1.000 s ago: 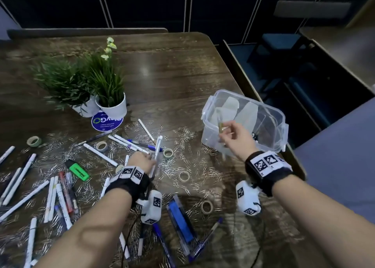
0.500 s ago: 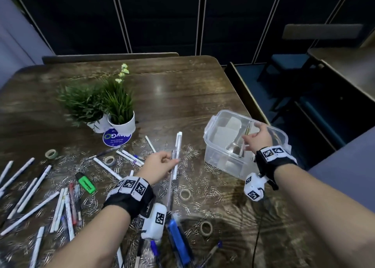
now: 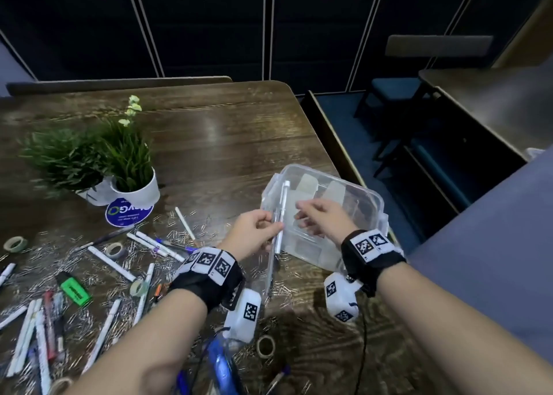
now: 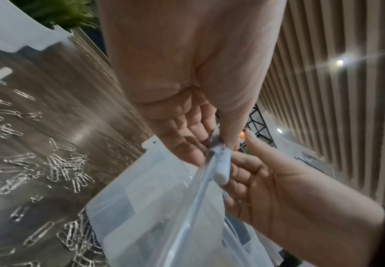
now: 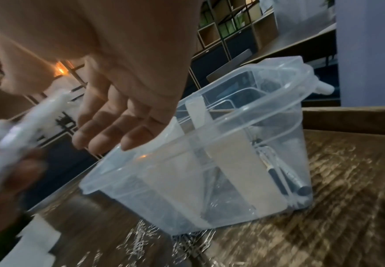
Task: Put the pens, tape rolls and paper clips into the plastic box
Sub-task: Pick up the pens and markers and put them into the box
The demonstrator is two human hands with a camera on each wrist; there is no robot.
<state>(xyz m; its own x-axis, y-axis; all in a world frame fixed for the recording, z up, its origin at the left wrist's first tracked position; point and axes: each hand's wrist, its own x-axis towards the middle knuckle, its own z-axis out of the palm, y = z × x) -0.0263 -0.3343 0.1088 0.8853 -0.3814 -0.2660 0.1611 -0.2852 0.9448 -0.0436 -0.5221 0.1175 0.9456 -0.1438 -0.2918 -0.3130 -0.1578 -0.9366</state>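
The left hand (image 3: 254,233) pinches two pens (image 3: 280,215) at the plastic box (image 3: 371,197) rim beside the loosely spread, empty right hand (image 3: 321,219); few pens lie inside, while most pens, tape rolls (image 3: 115,249) and paper clips (image 3: 206,230) remain left of it.

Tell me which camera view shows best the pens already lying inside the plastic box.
The right wrist view: through the clear wall of the plastic box, dark pens lean in its right compartment. In the head view the right hand covers that part; the left wrist view shows only blurred walls.

Clear box (image 3: 371,197) (checkered wristbands (image 3: 209,264))
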